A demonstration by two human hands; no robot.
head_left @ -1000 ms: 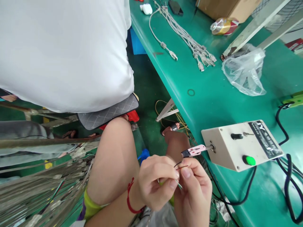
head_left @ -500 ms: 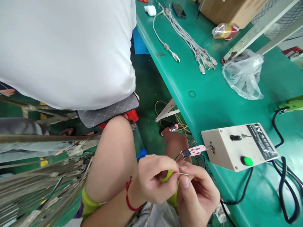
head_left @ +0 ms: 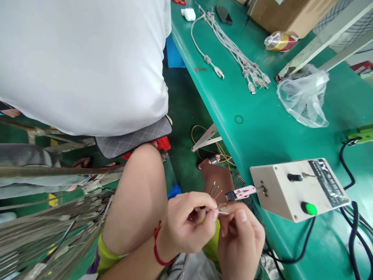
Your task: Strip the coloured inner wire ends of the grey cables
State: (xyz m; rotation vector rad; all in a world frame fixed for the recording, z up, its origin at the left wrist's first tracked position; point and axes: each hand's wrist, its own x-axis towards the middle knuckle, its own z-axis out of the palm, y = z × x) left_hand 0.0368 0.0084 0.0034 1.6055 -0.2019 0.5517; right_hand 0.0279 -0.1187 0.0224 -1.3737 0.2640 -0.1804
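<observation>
- The thin wires are in the person's hands, over the lap and just beside the edge of the green workbench [head_left: 224, 105].
- The left hand [head_left: 190, 221] has its thumb and index finger closed in a pinch on the wires, near their ends.
- The right hand [head_left: 241, 233] has its fingers curled at the white wire [head_left: 223, 212]; whether they grip it or only touch it, I cannot tell.
- Done, as far as shows: the wires are fanned apart. The black wire [head_left: 212, 188] and the red wire [head_left: 218, 195] point up, clear of the white one; their tips look pale, probably stripped.
- Left, by my judgement: the loose ends are joined to nothing, so the handling of the white wire looks midway.
- The pink-and-black clip [head_left: 240, 193], on the shaft of the white motor box [head_left: 297, 190], is near the wires but apart from them, and shows no wire in it.
- Grey USB cables [head_left: 230, 44] lie farther along the bench; whether the held wires belong to a similar cable is unclear.
</observation>
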